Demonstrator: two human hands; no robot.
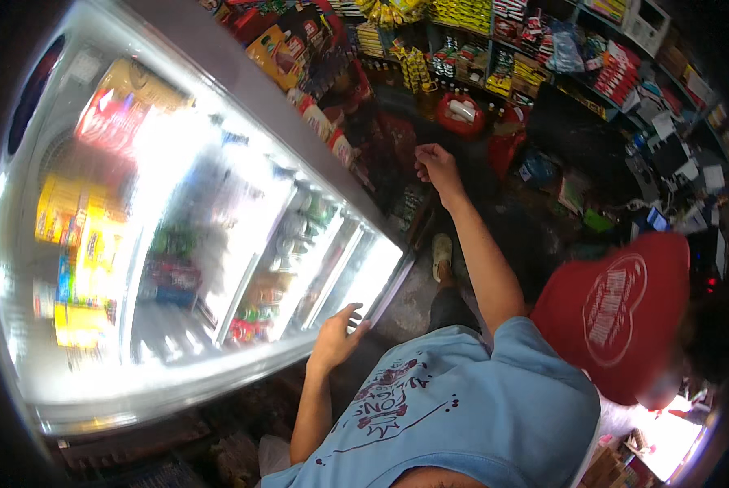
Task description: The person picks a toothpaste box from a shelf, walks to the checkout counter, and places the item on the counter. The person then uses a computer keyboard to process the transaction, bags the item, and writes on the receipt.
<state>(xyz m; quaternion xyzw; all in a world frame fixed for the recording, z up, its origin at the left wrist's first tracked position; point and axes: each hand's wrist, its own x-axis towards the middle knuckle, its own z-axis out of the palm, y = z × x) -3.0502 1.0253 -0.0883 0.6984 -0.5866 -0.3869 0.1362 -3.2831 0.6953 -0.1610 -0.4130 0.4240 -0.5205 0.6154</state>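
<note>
A lit upright display cooler (221, 366) fills the left of the view, with stocked shelves behind its glare. Beside its lower corner is my left hand (339, 334), fingers spread and nothing seen in it; whether it touches the cooler I cannot tell. Yellow tubs (96, 244) and a large red-labelled container (111, 122) show at the cooler's upper end, and cans and bottles (291, 244) sit on lower shelves. My right hand (438, 174) is held out over the dark floor, fingers curled, its palm hidden. Nothing shows protruding from it.
Close by my right shoulder is another person in a red cap (614, 299). Shelves of packaged goods (462, 61) line the far wall. A red container (460, 114) stands on the floor, and a cluttered counter (676, 158) runs along the right.
</note>
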